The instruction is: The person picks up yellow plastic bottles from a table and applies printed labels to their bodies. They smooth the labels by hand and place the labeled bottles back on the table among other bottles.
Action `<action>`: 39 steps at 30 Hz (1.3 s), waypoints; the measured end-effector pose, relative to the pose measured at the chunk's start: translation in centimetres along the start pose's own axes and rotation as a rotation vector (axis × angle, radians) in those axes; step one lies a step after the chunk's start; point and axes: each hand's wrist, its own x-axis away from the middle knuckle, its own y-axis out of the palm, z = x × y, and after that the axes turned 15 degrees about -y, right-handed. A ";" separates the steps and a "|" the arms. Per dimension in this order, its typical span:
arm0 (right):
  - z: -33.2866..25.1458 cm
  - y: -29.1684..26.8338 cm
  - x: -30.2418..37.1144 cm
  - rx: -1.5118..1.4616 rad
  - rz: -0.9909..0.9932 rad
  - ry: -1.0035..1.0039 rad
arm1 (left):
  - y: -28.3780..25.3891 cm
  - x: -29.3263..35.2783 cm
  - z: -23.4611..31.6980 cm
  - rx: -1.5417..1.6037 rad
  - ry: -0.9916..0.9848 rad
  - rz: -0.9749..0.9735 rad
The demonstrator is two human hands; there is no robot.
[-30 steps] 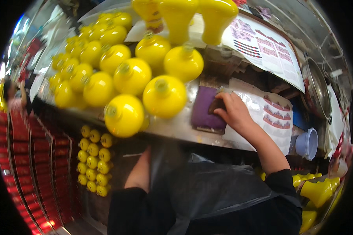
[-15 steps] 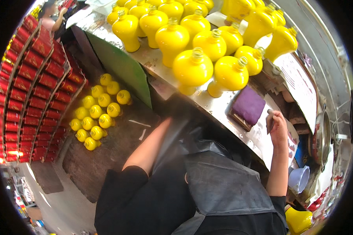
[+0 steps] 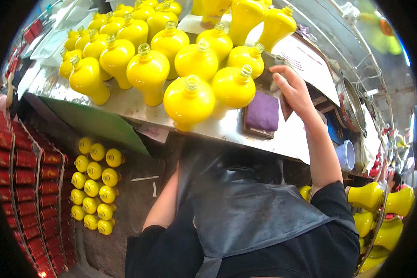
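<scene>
My right hand (image 3: 293, 91) is raised over the far right of the worktable, its fingers closed on a flat grey-brown piece (image 3: 286, 109) with a pointed lower end. The hand covers most of that piece, so its kind is unclear. Just left of the hand lies a purple cloth pad (image 3: 262, 112) on a dark block. Nearest the pad stand two glossy yellow bottles, one in front (image 3: 189, 99) and one beside the pad (image 3: 234, 88), both with clear glass necks. My left forearm reaches down at the table's front edge; the hand itself is hidden behind my dark apron (image 3: 250, 217).
Several more yellow bottles (image 3: 146, 72) crowd the metal-topped table (image 3: 139, 107). On the floor at left stand rows of yellow bottles (image 3: 91, 187) beside stacked red boxes (image 3: 25, 176). A green board (image 3: 97, 125) leans along the table. A pale basin (image 3: 345, 155) and racked yellow bottles (image 3: 366, 194) are at right.
My right hand has moved forward, from right of the purple pad to beyond its far right corner, still holding the flat piece. The whole view has turned to the right.
</scene>
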 end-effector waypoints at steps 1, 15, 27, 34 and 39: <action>-0.9 0.6 -1.1 0.046 0.016 -0.114 | 0.1 -0.4 -0.3 -0.012 0.003 -0.008; -4.8 3.7 -4.2 0.398 -0.175 -0.447 | -10.0 11.5 -1.8 0.528 0.232 0.770; -4.8 -2.3 0.7 0.161 -0.077 -0.346 | -10.9 15.9 17.0 0.310 0.598 0.800; -3.2 -3.2 3.8 0.059 -0.121 -0.282 | -13.9 17.3 15.2 0.310 0.534 0.993; -2.5 -2.8 4.3 0.014 -0.070 -0.238 | -21.5 15.5 12.7 0.586 0.638 1.025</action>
